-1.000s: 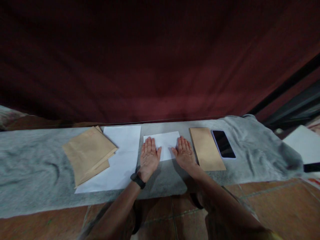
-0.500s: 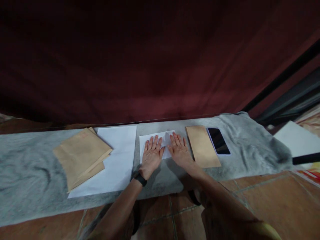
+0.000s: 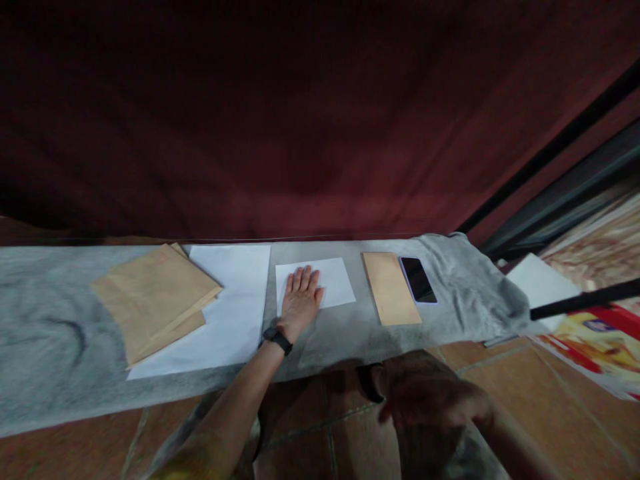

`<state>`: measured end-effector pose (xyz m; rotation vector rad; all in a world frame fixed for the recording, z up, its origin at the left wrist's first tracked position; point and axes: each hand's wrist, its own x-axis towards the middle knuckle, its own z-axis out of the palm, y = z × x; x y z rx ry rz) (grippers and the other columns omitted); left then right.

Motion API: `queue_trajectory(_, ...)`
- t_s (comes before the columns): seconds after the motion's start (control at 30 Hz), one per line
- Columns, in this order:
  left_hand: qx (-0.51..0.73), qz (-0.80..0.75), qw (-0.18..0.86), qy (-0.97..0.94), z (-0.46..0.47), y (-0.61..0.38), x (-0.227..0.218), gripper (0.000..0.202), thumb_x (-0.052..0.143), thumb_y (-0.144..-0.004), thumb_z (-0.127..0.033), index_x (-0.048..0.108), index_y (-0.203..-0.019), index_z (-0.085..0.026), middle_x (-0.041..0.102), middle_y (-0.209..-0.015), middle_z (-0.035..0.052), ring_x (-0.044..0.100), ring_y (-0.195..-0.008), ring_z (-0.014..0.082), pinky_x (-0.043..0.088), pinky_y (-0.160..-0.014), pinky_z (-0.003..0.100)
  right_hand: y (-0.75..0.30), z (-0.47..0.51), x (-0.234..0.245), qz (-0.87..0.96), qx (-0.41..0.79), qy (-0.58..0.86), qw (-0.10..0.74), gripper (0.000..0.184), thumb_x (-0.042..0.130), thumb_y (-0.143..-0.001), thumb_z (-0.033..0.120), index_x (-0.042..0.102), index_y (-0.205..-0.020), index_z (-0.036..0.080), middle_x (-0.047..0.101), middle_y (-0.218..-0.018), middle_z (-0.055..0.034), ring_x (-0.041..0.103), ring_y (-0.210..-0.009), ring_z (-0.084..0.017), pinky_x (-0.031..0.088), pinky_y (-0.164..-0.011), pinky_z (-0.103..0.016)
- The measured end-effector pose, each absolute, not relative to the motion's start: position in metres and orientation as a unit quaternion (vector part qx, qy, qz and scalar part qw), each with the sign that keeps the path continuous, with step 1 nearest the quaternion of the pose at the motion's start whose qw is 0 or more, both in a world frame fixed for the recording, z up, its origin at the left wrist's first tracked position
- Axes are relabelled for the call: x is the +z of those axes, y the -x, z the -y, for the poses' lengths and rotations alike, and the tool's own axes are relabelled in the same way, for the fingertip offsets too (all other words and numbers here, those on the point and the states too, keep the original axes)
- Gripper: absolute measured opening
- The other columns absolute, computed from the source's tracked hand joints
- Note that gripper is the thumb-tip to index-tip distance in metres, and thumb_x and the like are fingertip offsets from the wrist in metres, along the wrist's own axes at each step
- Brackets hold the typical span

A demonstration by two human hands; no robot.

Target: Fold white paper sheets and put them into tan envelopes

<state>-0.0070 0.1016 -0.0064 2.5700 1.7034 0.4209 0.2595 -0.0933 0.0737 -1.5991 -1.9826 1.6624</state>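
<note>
— Left hand (image 3: pixel 300 301)?
— Spread flat, palm down, fingers straight and close together, resting on the left half of the small white sheet (image 3: pixel 337 283). Gripping nothing. Black band (image 3: pixel 277 339) on the wrist, just at the near side of the sheet.
— And the right hand (image 3: pixel 434 407)?
— Off the bench (image 3: pixel 345 337), low before its near edge, above the tiled floor (image 3: pixel 330 440). Dark and blurred; impossible to tell how far open, or whether holding anything.
— Look of the small sheet?
— White, rectangular, lying flat at the middle of the bench, close to the far edge. Right half uncovered, corners down.
— Neighbours?
— Toward the left end, a large white sheet (image 3: pixel 227 313) just beside, with only a narrow strip of grey cloth (image 3: pixel 50 347) between. On its left part, a stack of brown envelopes (image 3: pixel 150 300), slightly fanned. Toward the right end, a single brown envelope (image 3: pixel 391 288), apart from the small sheet, then a dark phone (image 3: pixel 417 280) right against that envelope.
— Free room?
— Open grey strip between the small sheet and the near edge, plus a gap between the sheet and the single brown envelope. Far edge closed by a dark red curtain (image 3: pixel 300 133). Cloth bunched up at the right end.
</note>
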Motion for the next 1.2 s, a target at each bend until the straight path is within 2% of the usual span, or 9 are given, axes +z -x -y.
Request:
queue_trajectory(0.03, 0.133, -0.548, 0.012, -0.826, -0.102, 0.007, -0.006, 0.054, 0.035, -0.105, -0.037, 0.045, -0.153, -0.017, 0.036, -0.165, 0.0113, 0.028, -0.154, 0.031, 0.019, -0.127, 0.052, -0.261, 0.101, 0.084, 0.596, 0.689, 0.411, -0.034, 0.068, 0.052, -0.087, 0.08, 0.081, -0.102, 0.021, 0.08, -0.096, -0.0115, 0.077, -0.082, -0.024, 0.063, -0.073, -0.032)
queue_trajectory(0.1, 0.131, -0.548, 0.007, -0.826, -0.101, 0.007, -0.005, 0.054, 0.036, -0.105, -0.038, 0.045, -0.153, -0.017, 0.037, -0.165, 0.0108, 0.029, -0.154, 0.0308, 0.019, -0.127, 0.052, -0.261, 0.1, 0.1, 0.532, 0.749, 0.395, -0.01, 0.075, 0.045, -0.09, 0.081, 0.075, -0.12, 0.019, 0.077, -0.112, -0.0132, 0.076, -0.09, -0.023, 0.062, -0.078, -0.032)
queue_trajectory(0.23, 0.127, -0.548, 0.004, -0.827, -0.101, 0.008, -0.005, 0.053, 0.036, -0.105, -0.038, 0.046, -0.153, -0.017, 0.037, -0.164, 0.0105, 0.031, -0.153, 0.0312, 0.021, -0.127, 0.052, -0.244, 0.05, 0.094, 0.567, 0.538, 0.605, 0.152, 0.059, 0.052, -0.093, 0.07, 0.072, -0.124, 0.024, 0.073, -0.127, -0.0076, 0.07, -0.109, -0.025, 0.056, -0.099, -0.039)
queue_trajectory(0.3, 0.125, -0.548, 0.007, -0.827, -0.101, 0.007, -0.006, 0.053, 0.035, -0.105, -0.038, 0.046, -0.153, -0.018, 0.036, -0.165, 0.0097, 0.03, -0.154, 0.0315, 0.021, -0.127, 0.052, -0.227, 0.014, 0.074, 0.591, 0.437, 0.635, 0.236, 0.059, 0.049, -0.095, 0.065, 0.071, -0.127, 0.021, 0.07, -0.133, -0.0104, 0.065, -0.123, -0.027, 0.047, -0.112, -0.044)
queue_trajectory(0.43, 0.121, -0.535, 0.021, -0.836, -0.102, 0.003, -0.01, 0.053, 0.032, -0.105, -0.033, 0.045, -0.154, -0.017, 0.036, -0.165, 0.009, 0.026, -0.155, 0.0302, 0.019, -0.127, 0.053, -0.181, -0.056, 0.03, 0.629, 0.309, 0.629, 0.336, 0.054, 0.035, -0.103, 0.05, 0.062, -0.139, 0.021, 0.064, -0.143, -0.0101, 0.058, -0.135, -0.023, 0.041, -0.119, -0.044)
queue_trajectory(0.63, 0.13, -0.515, 0.012, -0.847, -0.109, 0.002, -0.015, 0.056, 0.03, -0.102, -0.02, 0.039, -0.156, -0.009, 0.04, -0.162, 0.0137, 0.028, -0.155, 0.0248, 0.022, -0.127, 0.048, -0.137, -0.105, -0.006, 0.732, 0.158, 0.608, 0.264, 0.052, 0.026, -0.107, 0.033, 0.058, -0.144, 0.014, 0.054, -0.152, -0.0137, 0.045, -0.146, -0.023, 0.032, -0.124, -0.049)
queue_trajectory(0.83, 0.119, -0.519, 0.007, -0.846, -0.116, 0.008, -0.013, 0.057, 0.029, -0.101, -0.021, 0.038, -0.156, -0.008, 0.039, -0.163, 0.0129, 0.028, -0.155, 0.023, 0.023, -0.127, 0.046, -0.132, -0.106, -0.014, 0.744, 0.021, 0.647, 0.166, 0.053, 0.029, -0.108, 0.035, 0.045, -0.154, 0.012, 0.039, -0.162, -0.0145, 0.033, -0.152, -0.029, 0.025, -0.125, -0.054)
queue_trajectory(1.0, 0.118, -0.52, 0.003, -0.846, -0.116, 0.008, -0.008, 0.057, 0.028, -0.103, -0.026, 0.04, -0.155, -0.007, 0.037, -0.163, 0.0136, 0.028, -0.155, 0.0239, 0.023, -0.127, 0.046, -0.143, -0.08, -0.013, 0.744, 0.0, 0.654, 0.139, 0.055, 0.029, -0.109, 0.04, 0.04, -0.156, 0.015, 0.034, -0.164, -0.0134, 0.032, -0.152, -0.032, 0.02, -0.124, -0.062)
queue_trajectory(1.2, 0.122, -0.526, 0.009, -0.841, -0.115, 0.007, -0.004, 0.057, 0.028, -0.103, -0.028, 0.041, -0.154, -0.007, 0.038, -0.163, 0.0128, 0.031, -0.154, 0.0243, 0.021, -0.128, 0.045, -0.168, -0.015, -0.005, 0.763, 0.046, 0.631, 0.135, 0.054, 0.042, -0.105, 0.037, 0.044, -0.154, 0.015, 0.041, -0.162, -0.0119, 0.039, -0.149, -0.028, 0.028, -0.124, -0.052)
